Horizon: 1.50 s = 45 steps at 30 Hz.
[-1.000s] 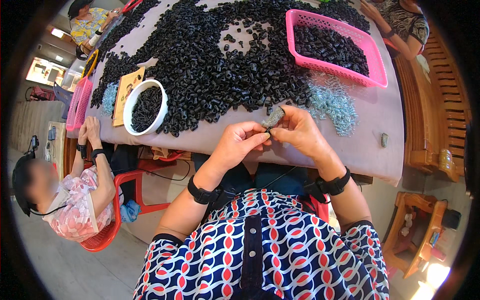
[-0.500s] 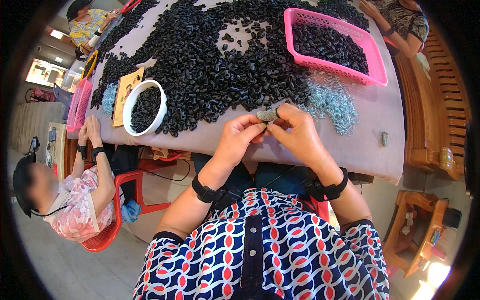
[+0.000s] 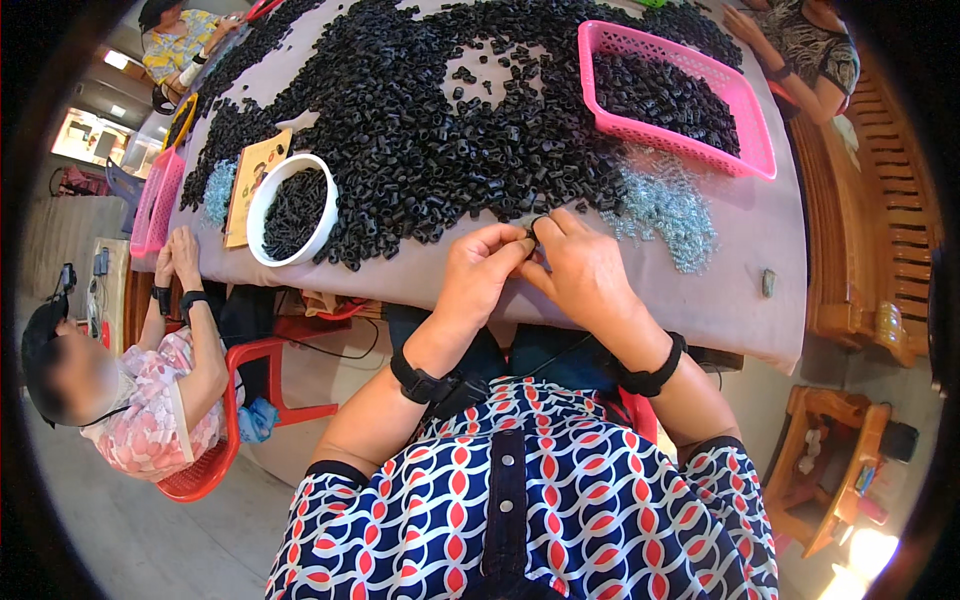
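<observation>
My left hand [image 3: 474, 268] and my right hand [image 3: 582, 264] meet in front of me, just above the near edge of the table. Their fingertips pinch together on a small black plastic piece [image 3: 530, 233], mostly covered by the fingers. A wide heap of short black plastic tube-like pieces [image 3: 400, 150] spreads over the table beyond them. To the right of my right hand lies a pile of small clear-bluish springs [image 3: 668, 218]. A white round bowl [image 3: 327, 228] of thin black pieces stands to the left.
A pink basket [image 3: 757, 160] full of black pieces sits at the far right. A yellowish booklet [image 3: 240, 212] lies beside the bowl. One person [image 3: 160, 400] sits at left on a red chair [image 3: 238, 440]; others sit at the far corners. A small greyish stub [image 3: 768, 283] lies near the right edge.
My right index finger, which stuck out with a grey cover on it, is now curled in, and the cover is hardly visible. Both hands stay together at nearly the same spot.
</observation>
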Each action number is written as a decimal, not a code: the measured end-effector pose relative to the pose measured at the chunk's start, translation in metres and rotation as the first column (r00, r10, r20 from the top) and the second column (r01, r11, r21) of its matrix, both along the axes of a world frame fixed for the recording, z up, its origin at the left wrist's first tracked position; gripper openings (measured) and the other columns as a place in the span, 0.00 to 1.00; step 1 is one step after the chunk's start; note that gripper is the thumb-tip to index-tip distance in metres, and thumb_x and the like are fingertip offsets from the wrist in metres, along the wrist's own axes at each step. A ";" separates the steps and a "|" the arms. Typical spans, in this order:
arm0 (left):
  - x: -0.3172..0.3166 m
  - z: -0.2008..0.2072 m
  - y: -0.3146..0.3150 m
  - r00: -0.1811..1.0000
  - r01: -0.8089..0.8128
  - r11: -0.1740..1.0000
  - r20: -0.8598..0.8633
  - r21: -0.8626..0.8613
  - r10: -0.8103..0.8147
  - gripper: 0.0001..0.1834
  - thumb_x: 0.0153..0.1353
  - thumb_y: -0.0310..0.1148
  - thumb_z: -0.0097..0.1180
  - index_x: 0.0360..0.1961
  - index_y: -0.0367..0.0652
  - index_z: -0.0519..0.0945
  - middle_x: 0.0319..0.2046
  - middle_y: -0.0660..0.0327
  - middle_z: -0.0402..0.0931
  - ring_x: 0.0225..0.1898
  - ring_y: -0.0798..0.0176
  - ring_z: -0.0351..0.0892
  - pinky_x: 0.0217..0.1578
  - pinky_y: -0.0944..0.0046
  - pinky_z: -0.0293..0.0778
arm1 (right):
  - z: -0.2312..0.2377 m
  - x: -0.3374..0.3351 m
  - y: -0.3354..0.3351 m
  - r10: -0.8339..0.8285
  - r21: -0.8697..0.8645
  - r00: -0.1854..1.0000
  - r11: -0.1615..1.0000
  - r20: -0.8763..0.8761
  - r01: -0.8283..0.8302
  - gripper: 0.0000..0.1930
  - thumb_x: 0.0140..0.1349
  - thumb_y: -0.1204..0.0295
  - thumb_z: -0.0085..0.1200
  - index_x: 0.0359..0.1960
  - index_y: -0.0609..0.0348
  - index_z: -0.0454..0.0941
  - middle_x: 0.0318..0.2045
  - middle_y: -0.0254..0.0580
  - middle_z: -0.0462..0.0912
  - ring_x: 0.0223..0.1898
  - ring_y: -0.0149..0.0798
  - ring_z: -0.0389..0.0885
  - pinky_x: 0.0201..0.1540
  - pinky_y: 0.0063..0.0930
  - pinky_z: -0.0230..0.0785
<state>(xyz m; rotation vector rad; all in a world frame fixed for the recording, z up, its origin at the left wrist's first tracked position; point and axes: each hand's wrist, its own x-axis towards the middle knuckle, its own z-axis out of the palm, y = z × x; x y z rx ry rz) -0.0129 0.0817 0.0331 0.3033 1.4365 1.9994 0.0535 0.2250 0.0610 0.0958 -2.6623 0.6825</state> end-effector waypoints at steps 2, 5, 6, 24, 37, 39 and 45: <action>-0.001 -0.004 -0.001 0.999 0.008 0.999 -0.038 -0.050 -0.010 0.07 0.65 0.31 0.56 0.39 0.39 0.82 0.29 0.68 0.80 0.27 0.77 0.76 0.30 0.75 0.69 | -0.003 -0.001 0.002 0.002 0.037 1.000 0.999 0.010 -0.002 0.14 0.50 0.64 0.64 0.33 0.57 0.74 0.29 0.44 0.76 0.32 0.49 0.80 0.31 0.39 0.74; -0.008 -0.008 -0.004 0.987 0.120 0.980 -0.084 -0.158 -0.135 0.10 0.67 0.34 0.54 0.39 0.39 0.82 0.30 0.67 0.81 0.28 0.76 0.76 0.31 0.75 0.70 | -0.004 -0.001 0.009 0.020 0.078 1.000 0.997 0.020 -0.021 0.14 0.51 0.64 0.64 0.32 0.58 0.75 0.28 0.44 0.76 0.31 0.49 0.81 0.30 0.40 0.74; -0.010 -0.009 -0.005 0.966 0.221 0.951 -0.086 -0.215 -0.244 0.12 0.69 0.36 0.53 0.40 0.38 0.82 0.31 0.66 0.81 0.30 0.76 0.77 0.32 0.75 0.71 | -0.004 0.000 0.012 0.038 0.082 0.999 0.996 0.021 -0.039 0.14 0.51 0.63 0.63 0.31 0.58 0.75 0.28 0.44 0.76 0.31 0.49 0.81 0.30 0.40 0.74; -0.009 0.003 0.002 0.952 0.254 0.900 -0.071 -0.354 -0.297 0.13 0.68 0.37 0.54 0.40 0.37 0.83 0.32 0.64 0.81 0.28 0.76 0.74 0.31 0.73 0.72 | 0.003 0.011 0.044 -0.013 -0.141 0.987 0.989 0.157 0.036 0.17 0.54 0.60 0.62 0.27 0.62 0.74 0.24 0.50 0.76 0.27 0.54 0.79 0.28 0.43 0.70; -0.014 -0.003 0.015 0.559 -0.214 0.831 -0.762 -0.513 -0.327 0.11 0.55 0.31 0.63 0.39 0.41 0.80 0.27 0.63 0.72 0.23 0.66 0.69 0.27 0.66 0.69 | 0.029 -0.034 0.179 -0.456 -0.259 0.889 0.854 0.047 0.452 0.12 0.54 0.73 0.60 0.31 0.66 0.70 0.20 0.47 0.78 0.24 0.44 0.78 0.30 0.37 0.69; -0.015 -0.003 0.017 0.549 -0.205 0.835 -0.767 -0.510 -0.333 0.11 0.55 0.31 0.63 0.39 0.42 0.80 0.26 0.62 0.72 0.23 0.65 0.70 0.27 0.66 0.68 | 0.021 -0.022 0.179 -0.441 -0.362 0.897 0.843 -0.044 0.397 0.10 0.55 0.73 0.58 0.31 0.66 0.69 0.22 0.48 0.79 0.25 0.44 0.79 0.32 0.37 0.69; -0.019 -0.003 0.014 0.549 -0.213 0.814 -0.756 -0.540 -0.357 0.12 0.56 0.30 0.61 0.41 0.42 0.78 0.24 0.62 0.73 0.22 0.64 0.71 0.26 0.64 0.68 | 0.021 0.039 0.118 -0.234 -0.207 0.966 0.945 0.112 0.253 0.06 0.56 0.77 0.54 0.30 0.65 0.70 0.28 0.53 0.79 0.31 0.57 0.79 0.35 0.40 0.71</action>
